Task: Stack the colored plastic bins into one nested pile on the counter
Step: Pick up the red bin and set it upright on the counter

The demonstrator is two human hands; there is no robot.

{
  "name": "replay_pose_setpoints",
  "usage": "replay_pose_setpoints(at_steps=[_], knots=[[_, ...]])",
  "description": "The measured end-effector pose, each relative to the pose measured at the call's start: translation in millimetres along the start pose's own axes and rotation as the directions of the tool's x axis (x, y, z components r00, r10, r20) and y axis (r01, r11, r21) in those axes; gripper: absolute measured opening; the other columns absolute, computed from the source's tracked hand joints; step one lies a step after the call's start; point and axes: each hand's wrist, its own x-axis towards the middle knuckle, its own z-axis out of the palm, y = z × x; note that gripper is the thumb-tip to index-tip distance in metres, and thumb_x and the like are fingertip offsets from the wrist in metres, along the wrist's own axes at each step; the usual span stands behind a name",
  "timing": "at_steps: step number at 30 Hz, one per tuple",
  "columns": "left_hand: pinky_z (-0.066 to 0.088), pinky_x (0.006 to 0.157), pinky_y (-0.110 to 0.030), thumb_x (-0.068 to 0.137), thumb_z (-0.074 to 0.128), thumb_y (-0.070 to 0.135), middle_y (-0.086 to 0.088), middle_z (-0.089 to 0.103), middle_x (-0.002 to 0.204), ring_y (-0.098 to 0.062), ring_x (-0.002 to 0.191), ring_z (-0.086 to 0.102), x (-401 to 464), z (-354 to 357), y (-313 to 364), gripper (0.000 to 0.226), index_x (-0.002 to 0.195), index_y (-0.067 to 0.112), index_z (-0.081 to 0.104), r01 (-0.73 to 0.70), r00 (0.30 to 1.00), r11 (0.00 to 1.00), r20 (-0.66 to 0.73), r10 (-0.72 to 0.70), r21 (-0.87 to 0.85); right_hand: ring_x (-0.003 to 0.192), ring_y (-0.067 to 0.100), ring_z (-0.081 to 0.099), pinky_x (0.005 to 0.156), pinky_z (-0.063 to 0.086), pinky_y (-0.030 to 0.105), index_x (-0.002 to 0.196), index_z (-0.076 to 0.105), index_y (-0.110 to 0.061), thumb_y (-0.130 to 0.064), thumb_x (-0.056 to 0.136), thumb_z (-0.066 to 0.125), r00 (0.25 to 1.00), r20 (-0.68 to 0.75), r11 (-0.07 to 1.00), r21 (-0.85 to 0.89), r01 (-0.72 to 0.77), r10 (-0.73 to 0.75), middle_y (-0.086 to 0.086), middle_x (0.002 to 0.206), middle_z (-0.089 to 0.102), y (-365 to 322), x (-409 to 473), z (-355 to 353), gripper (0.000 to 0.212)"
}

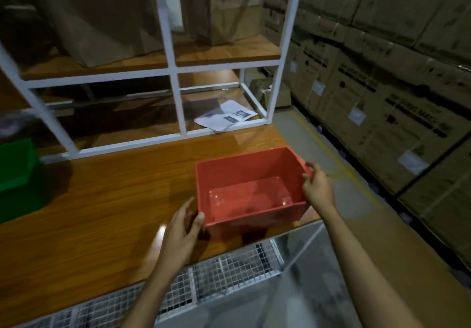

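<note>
My right hand [317,186] grips the right rim of a red plastic bin [251,192], fingers curled over the edge and thumb outside; my left hand [183,230] is half open at the bin's near left corner, thumb tip touching the corner, fingers spread below it, not yet closed on anything; I judge this to be the pick-up step, with the bin about to be lifted or just being seated in both hands. The red bin sits at the near right end of the wooden table [102,213], close to the front edge; it is rectangular, open-topped, empty, with a glossy floor that reflects light and a lipped rim. Well apart to the left, at the frame edge, stands a green bin [17,174], only partly in view; whether it is one bin or several nested I cannot tell. The next move, as I judge it, calls for closing the left hand on the corner, carrying the red bin leftward and lowering it squarely into the green one. Behind the table a white metal shelf frame [175,93] holds loose printed papers [226,116].
</note>
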Motion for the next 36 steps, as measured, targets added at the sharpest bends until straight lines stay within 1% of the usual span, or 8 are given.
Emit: replay_pose_setpoints(at_steps=[6,13,18,22,25,28,32,36], knots=[[0.057,0.084,-0.028,0.099,0.066,0.050,0.013,0.051,0.151,0.005,0.110,0.060,32,86,46,0.070,0.163,0.032,0.041,0.032,0.999,0.997,-0.033,-0.034,-0.077,0.116,0.042,0.070,0.090,0.058,0.048,0.140,0.062,-0.021,-0.011,0.104,0.055,0.998,0.067,0.999,0.032,-0.007,0.005,0.020,0.125,0.075,58,66,-29,0.038],[0.053,0.079,-0.018,0.104,0.066,0.038,0.013,0.053,0.142,0.011,0.095,0.056,53,128,60,0.061,0.162,0.030,0.047,0.027,0.997,0.996,-0.070,-0.022,0.085,0.114,0.045,0.070,0.092,0.058,0.052,0.141,0.060,-0.022,-0.011,0.104,0.056,0.997,0.037,0.996,0.062,-0.066,0.064,0.023,0.123,0.074,87,85,-45,0.039],[0.057,0.075,-0.040,0.106,0.063,0.031,0.007,0.059,0.138,-0.028,0.101,0.070,66,136,65,0.056,0.160,0.029,0.049,0.011,0.993,0.989,-0.119,0.007,0.149,0.115,0.047,0.067,0.092,0.052,0.050,0.148,0.054,-0.016,-0.013,0.107,0.052,1.000,0.009,1.000,0.013,-0.009,0.009,0.026,0.124,0.073,89,73,-44,0.041],[0.049,0.071,-0.027,0.107,0.060,0.040,0.008,0.057,0.141,-0.021,0.100,0.067,64,135,65,0.056,0.160,0.029,0.047,-0.004,0.991,0.988,-0.129,0.024,0.157,0.124,0.050,0.057,0.109,0.040,0.052,0.149,0.051,-0.002,-0.032,0.105,0.047,0.996,-0.042,0.988,-0.134,0.077,-0.084,0.030,0.135,0.065,89,71,-40,0.053],[0.044,0.070,-0.015,0.107,0.056,0.050,0.015,0.052,0.143,-0.002,0.091,0.063,55,120,61,0.056,0.159,0.031,0.047,0.023,0.990,0.985,-0.144,0.002,0.169,0.139,0.046,0.043,0.117,0.035,0.056,0.151,0.047,0.001,-0.040,0.108,0.047,0.974,-0.079,0.956,-0.224,0.190,-0.212,0.027,0.150,0.054,52,64,-33,0.060],[0.047,0.072,-0.011,0.107,0.055,0.051,0.017,0.054,0.146,-0.005,0.099,0.068,40,92,47,0.049,0.153,0.038,0.048,0.067,0.975,0.990,-0.221,-0.038,0.126,0.138,0.044,0.045,0.117,0.038,0.054,0.149,0.051,0.001,-0.038,0.108,0.053,0.907,-0.061,0.885,-0.251,0.391,-0.418,0.025,0.151,0.056,0,47,-14,0.056],[0.052,0.078,-0.022,0.109,0.053,0.044,0.017,0.051,0.143,-0.009,0.107,0.065,7,27,27,0.043,0.151,0.039,0.047,0.122,0.945,0.971,-0.323,-0.049,0.208,0.134,0.044,0.050,0.114,0.040,0.052,0.145,0.057,-0.003,-0.040,0.106,0.053,0.820,0.083,0.814,-0.097,0.572,-0.566,0.021,0.149,0.059,-67,7,46,0.053],[0.045,0.069,-0.010,0.111,0.053,0.033,0.012,0.052,0.140,-0.005,0.092,0.063,-28,-65,13,0.041,0.151,0.034,0.050,0.172,0.875,0.953,-0.483,-0.032,0.248,0.140,0.039,0.047,0.115,0.039,0.051,0.148,0.055,-0.007,-0.047,0.108,0.051,0.704,0.273,0.751,0.136,0.646,-0.655,0.017,0.151,0.059,-142,-58,103,0.057]])
